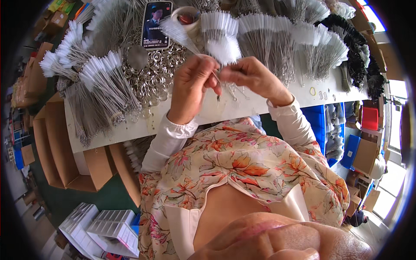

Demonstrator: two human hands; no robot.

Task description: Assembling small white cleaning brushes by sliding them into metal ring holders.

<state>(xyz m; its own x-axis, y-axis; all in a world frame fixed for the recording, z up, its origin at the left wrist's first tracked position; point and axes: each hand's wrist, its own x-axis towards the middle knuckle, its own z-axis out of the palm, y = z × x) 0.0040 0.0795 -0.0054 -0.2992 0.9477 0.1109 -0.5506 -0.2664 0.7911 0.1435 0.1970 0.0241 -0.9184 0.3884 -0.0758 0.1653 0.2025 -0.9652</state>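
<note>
Over the table's near edge, my left hand point(193, 84) is closed on thin wire-handled brushes. Their pale bristle ends point(180, 34) fan out up and to the left. My right hand point(255, 77) meets it from the right, thumb and fingers pinched together and slightly blurred; what they grip is hidden. A fluffy white brush head point(224, 50) shows just above the gap between both hands, and I cannot tell whether it is held. Below the fingers, a few looped wire ends point(234, 93) lie on the table. Loose metal rings point(151, 82) are heaped beside my left hand.
Bundles of white wire brushes point(104, 86) cover the table's left side, with more bundles point(266, 39) at the back and right. Black brushes point(355, 56) are at far right. A phone point(157, 26) stands behind the rings, beside a round container point(186, 17). Cardboard boxes point(65, 147) stand lower left.
</note>
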